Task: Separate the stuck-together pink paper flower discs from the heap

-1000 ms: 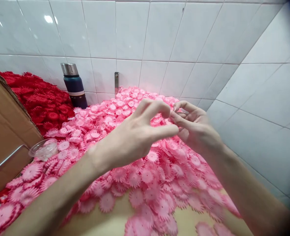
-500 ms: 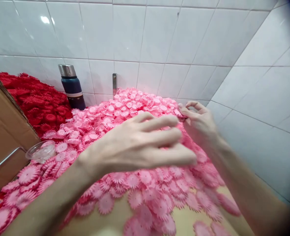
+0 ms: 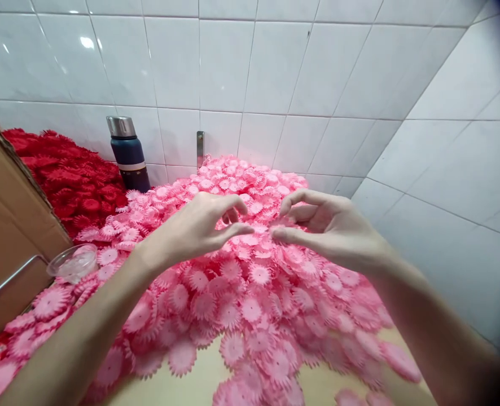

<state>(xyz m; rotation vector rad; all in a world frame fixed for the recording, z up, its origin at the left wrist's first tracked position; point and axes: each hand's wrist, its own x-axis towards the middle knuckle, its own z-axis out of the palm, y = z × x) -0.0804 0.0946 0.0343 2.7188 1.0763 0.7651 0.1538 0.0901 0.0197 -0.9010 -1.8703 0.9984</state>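
A large heap of pink flower-shaped petal discs (image 3: 261, 274) with notched rims and small centre holes lies in front of me. My left hand (image 3: 210, 223) hovers over the middle of it, thumb and curled fingers apart, with nothing visible between them. Facing it from the right, my right hand (image 3: 318, 225) has its thumb and index fingertip close together. A thin pink petal disc appears to be between those fingertips, though it blends into the heap behind. The two hands do not touch each other.
At the back left stand a dark blue bottle (image 3: 129, 155) and a red petal pile (image 3: 72, 180). A cardboard box (image 3: 17, 208) and a clear plastic cup (image 3: 70, 262) are on the left. White tiled walls (image 3: 228, 67) close off the back and right. Bare tabletop (image 3: 182, 389) shows in front.
My right hand has come left and down from the heap's far right edge. My left hand has drawn back left, its fingers now curled instead of stretched out.
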